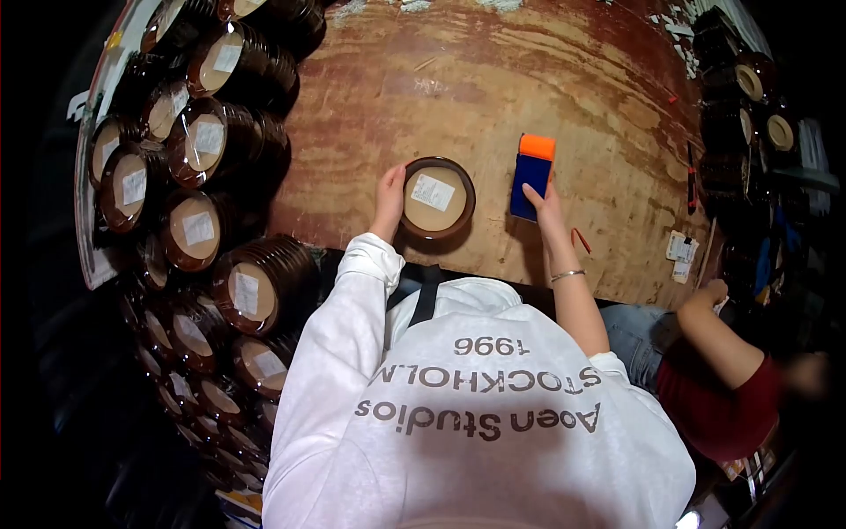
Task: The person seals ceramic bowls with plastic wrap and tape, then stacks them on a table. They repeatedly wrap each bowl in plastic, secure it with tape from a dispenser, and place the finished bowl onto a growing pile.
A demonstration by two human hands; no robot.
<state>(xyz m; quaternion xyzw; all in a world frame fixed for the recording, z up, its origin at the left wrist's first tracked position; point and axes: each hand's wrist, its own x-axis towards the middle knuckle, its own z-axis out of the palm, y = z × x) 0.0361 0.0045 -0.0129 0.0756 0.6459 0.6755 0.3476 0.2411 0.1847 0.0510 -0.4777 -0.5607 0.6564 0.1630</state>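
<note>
A round brown dish with a pale beige centre stands at the near part of the wooden table. A white printed label lies on that beige face. My left hand grips the dish's left rim, fingers mostly hidden at its edge. To the right, my right hand holds a flat dark-blue block with an orange end, thumb lying across its face. The block is apart from the dish; its exact kind cannot be made out. A thin red strip lies beside my right wrist.
Stacks of similar brown dishes line the left side, many labelled. More stacks stand at the far right. White scraps lie along the wooden table's far edge. Printed papers lie at right, near another person in a dark-red top.
</note>
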